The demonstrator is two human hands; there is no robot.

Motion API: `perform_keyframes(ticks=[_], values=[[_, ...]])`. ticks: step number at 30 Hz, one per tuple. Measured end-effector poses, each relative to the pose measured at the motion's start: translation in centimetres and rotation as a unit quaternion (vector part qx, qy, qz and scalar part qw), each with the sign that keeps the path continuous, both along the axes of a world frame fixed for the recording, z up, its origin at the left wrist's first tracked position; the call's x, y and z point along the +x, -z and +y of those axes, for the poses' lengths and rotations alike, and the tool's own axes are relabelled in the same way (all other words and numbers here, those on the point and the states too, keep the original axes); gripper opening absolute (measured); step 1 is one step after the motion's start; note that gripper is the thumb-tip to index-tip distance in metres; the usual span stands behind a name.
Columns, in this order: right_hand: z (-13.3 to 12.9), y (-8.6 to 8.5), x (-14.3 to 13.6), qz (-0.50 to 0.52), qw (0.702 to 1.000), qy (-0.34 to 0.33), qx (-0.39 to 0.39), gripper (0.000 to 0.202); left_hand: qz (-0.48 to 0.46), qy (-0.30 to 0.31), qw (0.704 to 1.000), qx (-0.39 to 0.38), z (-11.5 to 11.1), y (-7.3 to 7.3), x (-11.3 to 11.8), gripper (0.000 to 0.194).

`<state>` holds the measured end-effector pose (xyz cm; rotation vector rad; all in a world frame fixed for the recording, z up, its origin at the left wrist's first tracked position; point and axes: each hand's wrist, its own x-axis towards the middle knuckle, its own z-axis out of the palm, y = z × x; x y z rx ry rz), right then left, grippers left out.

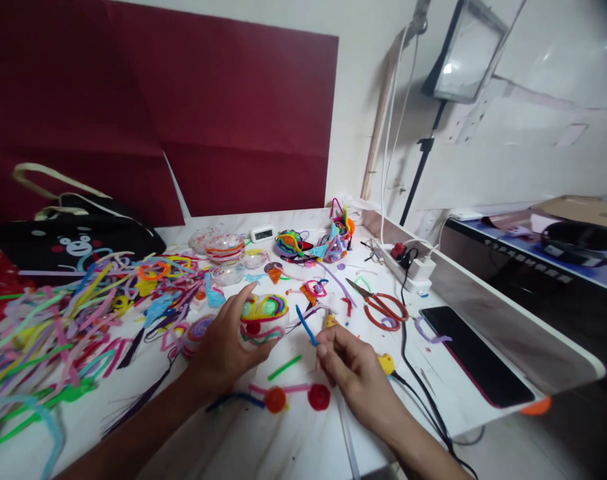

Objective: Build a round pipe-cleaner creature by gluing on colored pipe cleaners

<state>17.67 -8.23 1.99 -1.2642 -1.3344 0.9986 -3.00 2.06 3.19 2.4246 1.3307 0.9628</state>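
Observation:
My left hand (pixel 228 340) is wrapped round a clear ball (pixel 264 320) decorated with coloured pipe cleaners in yellow, green, blue and red. Between the thumb and finger of my right hand (pixel 350 363) is a short blue pipe cleaner (pixel 306 325), pointing up and left toward the ball, apart from it. Below the ball lies a short green pipe cleaner (pixel 284 367). Nearer to me are an orange coil (pixel 276 400) and a red coil (pixel 318 397), beside a dark blue pipe cleaner (pixel 236 399). A yellow glue gun (pixel 386 364) is partly hidden behind my right hand.
Loose pipe cleaners (pixel 58 333) heap up on the left before a black bag (pixel 78 233). Orange-handled scissors (pixel 380 307) lie right of centre, near a phone (pixel 476 357) and black cable (pixel 423 383). Decorated balls (pixel 224 248) and a small digital clock (pixel 262 234) stand at the back.

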Motion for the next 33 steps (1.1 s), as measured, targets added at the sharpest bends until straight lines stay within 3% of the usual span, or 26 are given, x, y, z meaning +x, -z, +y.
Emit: perform_keyframes(ticks=[3, 12, 18, 26, 33], values=[[0.2, -0.5, -0.5, -0.010, 0.999, 0.016, 0.029, 0.031, -0.066, 0.012, 0.997, -0.036, -1.0, -1.5, 0.6, 0.086], [0.4, -2.4, -1.0, -0.048, 0.998, 0.001, 0.047, 0.028, -0.029, 0.032, 0.999, -0.008, -1.6, -3.0, 0.9, 0.084], [0.9, -3.0, -0.4, -0.106, 0.993, -0.028, 0.049, 0.025, -0.022, 0.059, 0.998, 0.020, -1.5, -2.5, 1.2, 0.084], [1.7, -2.3, -0.3, -0.126, 0.991, -0.021, 0.033, 0.025, -0.037, 0.086, 0.995, 0.025, -1.4, -1.7, 1.3, 0.086], [2.3, -2.2, -0.9, -0.104, 0.991, 0.023, 0.076, 0.014, -0.038, 0.102, 0.994, 0.017, -1.1, -1.4, 1.2, 0.090]])
